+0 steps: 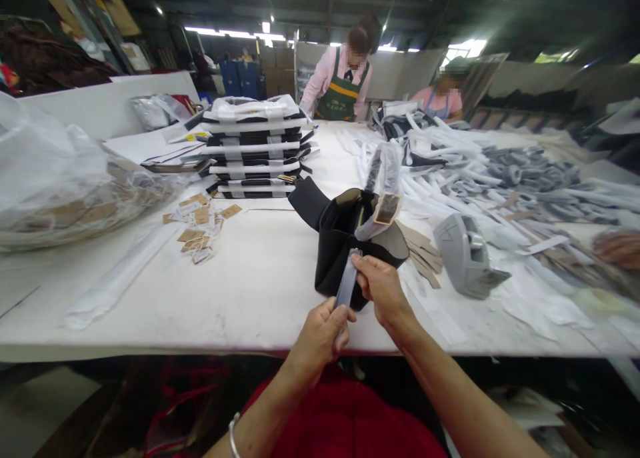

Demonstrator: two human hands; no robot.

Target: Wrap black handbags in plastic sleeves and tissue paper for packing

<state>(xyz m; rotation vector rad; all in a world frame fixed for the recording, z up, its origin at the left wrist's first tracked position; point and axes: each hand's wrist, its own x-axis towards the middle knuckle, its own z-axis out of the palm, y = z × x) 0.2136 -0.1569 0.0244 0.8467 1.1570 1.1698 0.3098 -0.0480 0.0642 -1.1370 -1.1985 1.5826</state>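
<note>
A black bag (345,245) stands open at the near edge of the white table (240,291). A grey strap (347,285) runs down from the bag towards me. My left hand (323,335) is closed round the strap's lower end. My right hand (383,288) pinches the same strap higher up, against the bag's front. A plastic-wrapped strap with a brown tag (384,201) sticks up out of the bag's mouth.
A stack of wrapped black bags (257,148) stands mid-table, with brown tags (200,228) scattered beside it. A grey tool (465,255) lies to the right among several wrapped straps (500,171). A bulging plastic sack (65,185) sits at the left. Two people (345,78) work at the far end.
</note>
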